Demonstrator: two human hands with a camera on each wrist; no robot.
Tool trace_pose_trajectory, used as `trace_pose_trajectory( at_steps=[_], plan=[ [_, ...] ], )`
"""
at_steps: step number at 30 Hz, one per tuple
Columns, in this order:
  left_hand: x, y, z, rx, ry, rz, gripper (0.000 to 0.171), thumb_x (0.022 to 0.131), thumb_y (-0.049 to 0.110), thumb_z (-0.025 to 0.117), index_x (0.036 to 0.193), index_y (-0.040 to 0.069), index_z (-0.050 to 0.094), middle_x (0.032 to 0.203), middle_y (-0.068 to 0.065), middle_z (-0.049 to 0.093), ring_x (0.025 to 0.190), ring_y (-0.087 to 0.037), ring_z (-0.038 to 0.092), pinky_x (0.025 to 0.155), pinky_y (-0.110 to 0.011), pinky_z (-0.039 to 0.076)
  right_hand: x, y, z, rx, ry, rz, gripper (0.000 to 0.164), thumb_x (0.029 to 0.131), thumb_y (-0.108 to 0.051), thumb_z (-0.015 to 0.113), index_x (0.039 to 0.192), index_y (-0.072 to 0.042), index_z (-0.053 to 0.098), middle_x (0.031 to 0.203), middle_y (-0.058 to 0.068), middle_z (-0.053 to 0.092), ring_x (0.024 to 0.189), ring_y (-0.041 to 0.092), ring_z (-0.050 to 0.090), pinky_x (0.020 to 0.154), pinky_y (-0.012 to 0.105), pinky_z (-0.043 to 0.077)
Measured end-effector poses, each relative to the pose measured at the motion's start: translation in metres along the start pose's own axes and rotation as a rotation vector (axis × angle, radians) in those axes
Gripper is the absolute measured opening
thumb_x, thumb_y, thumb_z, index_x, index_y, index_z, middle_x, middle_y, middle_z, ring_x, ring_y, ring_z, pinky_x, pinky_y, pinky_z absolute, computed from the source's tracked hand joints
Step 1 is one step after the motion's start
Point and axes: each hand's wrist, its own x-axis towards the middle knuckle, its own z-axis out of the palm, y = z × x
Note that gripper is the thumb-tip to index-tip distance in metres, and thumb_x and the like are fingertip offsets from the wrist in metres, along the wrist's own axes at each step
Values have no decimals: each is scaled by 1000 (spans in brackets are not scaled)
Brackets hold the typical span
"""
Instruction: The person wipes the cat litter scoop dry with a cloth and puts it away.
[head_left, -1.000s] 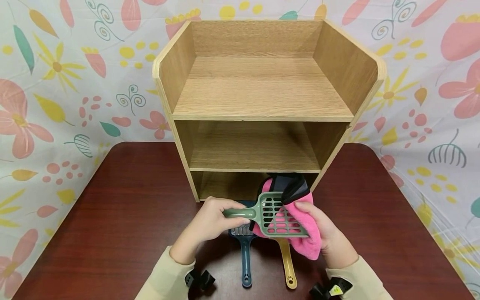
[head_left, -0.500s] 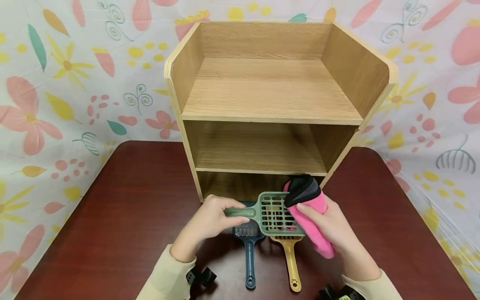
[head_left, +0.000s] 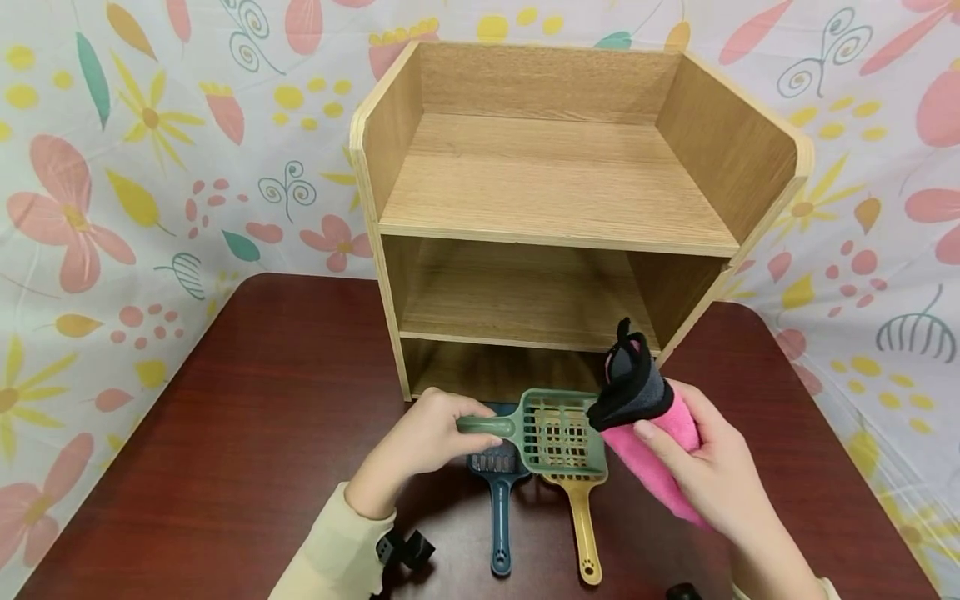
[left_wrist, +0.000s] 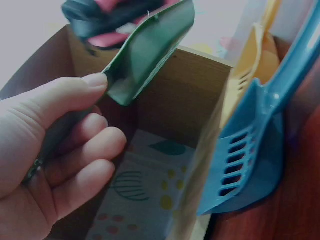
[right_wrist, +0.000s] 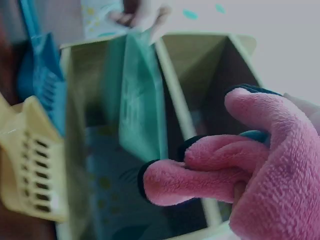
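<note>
My left hand point(head_left: 420, 442) pinches the handle of a green slotted litter scoop point(head_left: 516, 427) between thumb and fingers. The scoop is held out sideways, its slotted end pointing right. My right hand point(head_left: 712, 467) grips a folded pink cloth point(head_left: 652, 471) with a dark grey side and black edging. The cloth's dark corner lies right at the scoop's right rim. Beneath the green scoop, a dark blue litter scoop point(head_left: 501, 521) and a yellow litter scoop point(head_left: 583, 525) lie with handles toward me, their slotted ends partly covered. In the right wrist view, the fluffy cloth point(right_wrist: 280, 170) hides most of my right hand.
A wooden shelf unit point(head_left: 555, 187) stands just behind the scoops, with a high-sided top and open compartments below. The dark red-brown table point(head_left: 225, 467) extends to both sides. A flower-patterned sheet point(head_left: 150, 250) hangs behind. A black wrist device point(head_left: 408, 550) sits by my left sleeve.
My right hand has drawn the cloth rightward, from across the green scoop's slotted face to its right rim. My left hand keeps its hold on the handle. The head view has shifted slightly.
</note>
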Motion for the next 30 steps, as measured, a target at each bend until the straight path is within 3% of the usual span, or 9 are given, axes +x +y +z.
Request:
trace_pose_trajectory(
  at_steps=[5, 9, 18, 24, 30],
  plan=[
    [0, 2, 2, -11, 17, 20, 16, 76, 19, 79, 89, 9, 75, 78, 2, 73, 61, 3, 49, 58, -13, 45, 1, -13, 13, -206, -51, -178, 49, 75, -26, 79, 122, -23, 62, 115, -4, 57, 101, 9, 53, 74, 32, 47],
    [1, 2, 6, -28, 34, 29, 14, 75, 19, 79, 86, 10, 75, 74, 3, 71, 58, 4, 47, 54, -12, 43, 0, -16, 32, -369, -125, -244, 54, 78, -45, 73, 126, -25, 60, 120, 1, 55, 110, 21, 54, 69, 50, 52],
    [1, 2, 7, -59, 59, 8, 11, 75, 16, 78, 83, 10, 74, 72, 3, 71, 59, 4, 51, 53, -13, 45, -1, -15, 55, -507, -254, -351, 45, 88, -44, 59, 127, -21, 59, 123, -1, 58, 114, 23, 52, 77, 44, 54],
    [1, 3, 8, -89, 66, -18, 10, 75, 15, 78, 83, 10, 75, 67, 4, 69, 55, 5, 50, 50, -15, 45, 2, -11, 61, -565, -247, -398, 41, 87, -44, 60, 120, -20, 63, 117, 0, 60, 107, 24, 55, 75, 44, 54],
    [2, 2, 9, -190, 44, -82, 10, 75, 14, 79, 83, 10, 74, 54, 2, 63, 43, 5, 50, 41, -19, 43, 6, -9, 56, -602, -250, -421, 37, 85, -43, 63, 115, -22, 65, 111, 0, 61, 101, 24, 56, 65, 43, 54]
  ],
)
